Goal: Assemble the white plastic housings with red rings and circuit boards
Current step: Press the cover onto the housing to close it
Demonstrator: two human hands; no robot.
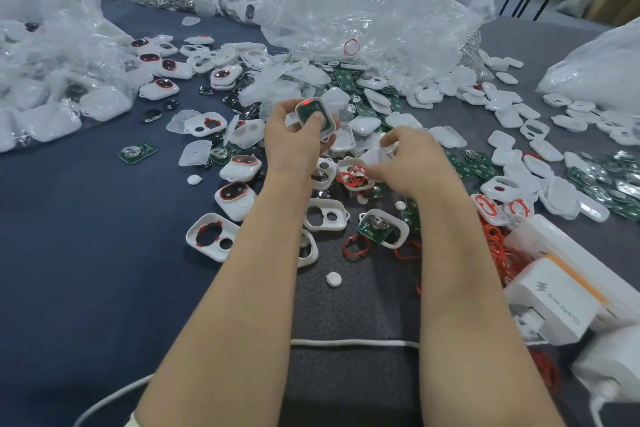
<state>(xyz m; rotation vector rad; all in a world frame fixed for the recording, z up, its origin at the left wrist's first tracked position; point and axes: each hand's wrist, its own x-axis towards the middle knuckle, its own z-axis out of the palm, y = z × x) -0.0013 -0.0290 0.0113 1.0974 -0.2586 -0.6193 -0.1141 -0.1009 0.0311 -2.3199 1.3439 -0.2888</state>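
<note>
- The left hand is raised off the bench, its fingers clamped around a white housing with a green circuit board seated inside; the thumb presses on the board.
- The right hand sits just right of and below the left one, its fingertips pinched on a small white part; what that part is cannot be told.
- Directly beneath the right hand's fingers lies an open housing filled with red rings.
- Loose red rings pile up right of the right forearm.
- Beyond both hands stands a crumpled clear plastic bag.
</note>
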